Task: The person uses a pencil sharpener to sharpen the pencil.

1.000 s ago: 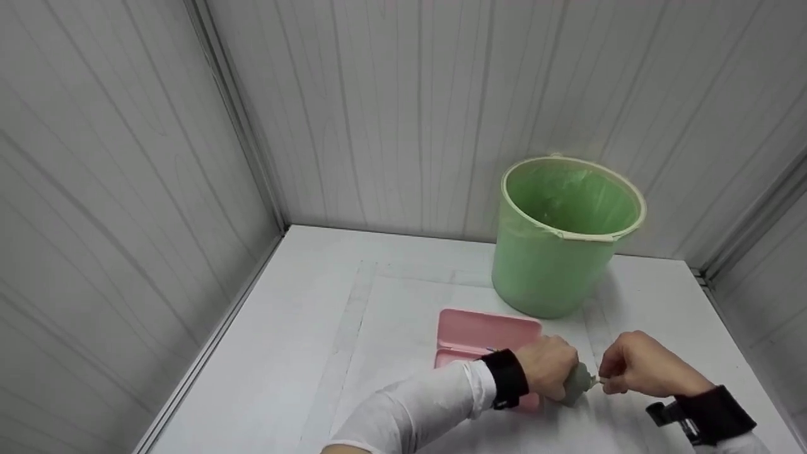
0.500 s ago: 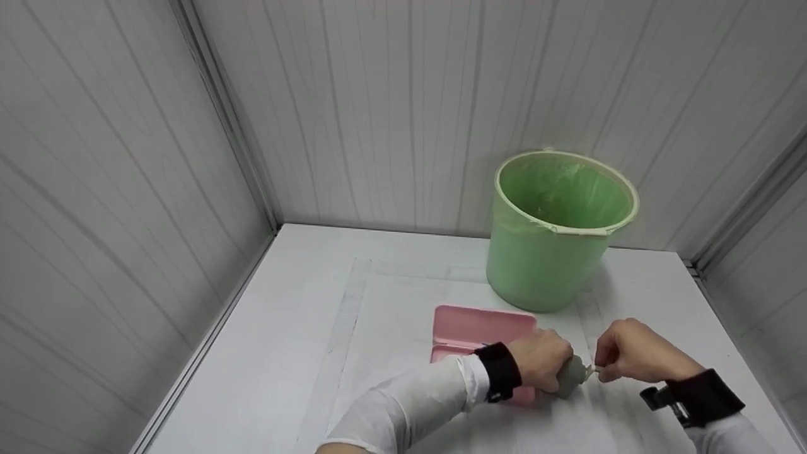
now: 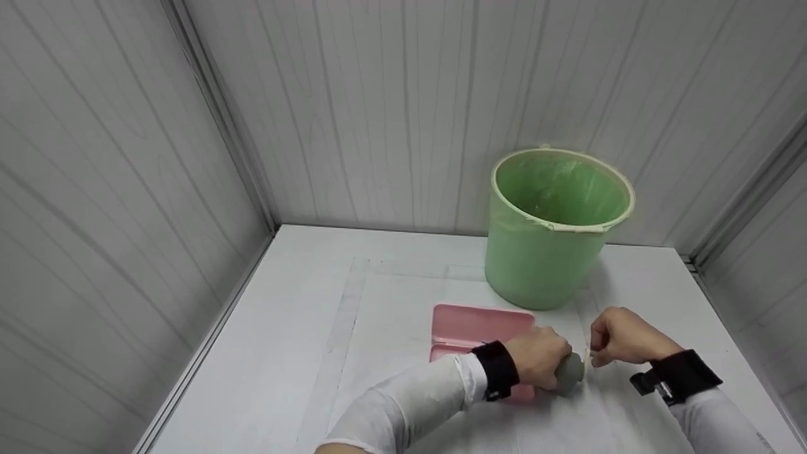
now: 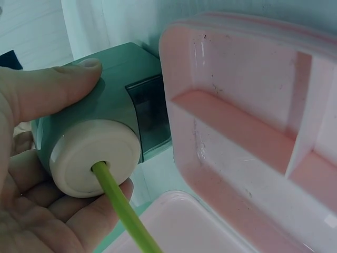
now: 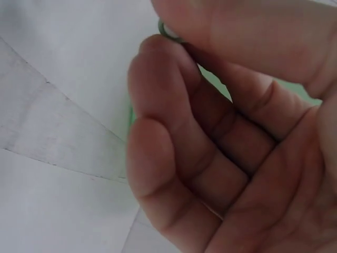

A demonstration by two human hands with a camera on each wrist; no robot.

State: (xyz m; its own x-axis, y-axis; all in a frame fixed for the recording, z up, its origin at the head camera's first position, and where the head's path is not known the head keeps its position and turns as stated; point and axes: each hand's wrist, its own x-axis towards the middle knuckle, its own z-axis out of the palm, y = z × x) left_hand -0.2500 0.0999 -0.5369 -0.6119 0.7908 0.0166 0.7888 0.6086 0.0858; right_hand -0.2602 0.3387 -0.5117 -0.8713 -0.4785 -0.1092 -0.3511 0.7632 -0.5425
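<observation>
My left hand (image 3: 539,356) grips a green pencil sharpener (image 4: 113,84) with a cream round front and a dark window. From the hole in that front juts a green pencil (image 4: 124,208). The sharpener lies beside an open pink pencil case (image 3: 482,325), whose compartments show in the left wrist view. At the sharpener's far end my right hand (image 3: 627,337) pinches the pale crank handle (image 3: 587,359) between thumb and fingers. In the right wrist view its fingers are curled, and only a small green loop (image 5: 167,32) shows by the thumb.
A tall light-green bucket (image 3: 542,265) stands behind the hands against the back wall. White panel walls close off the table (image 3: 315,302) at the left, back and right.
My right hand has moved up and slightly left with the crank handle, which has turned at the sharpener's end. The left hand keeps its grip. The head view has shifted slightly.
</observation>
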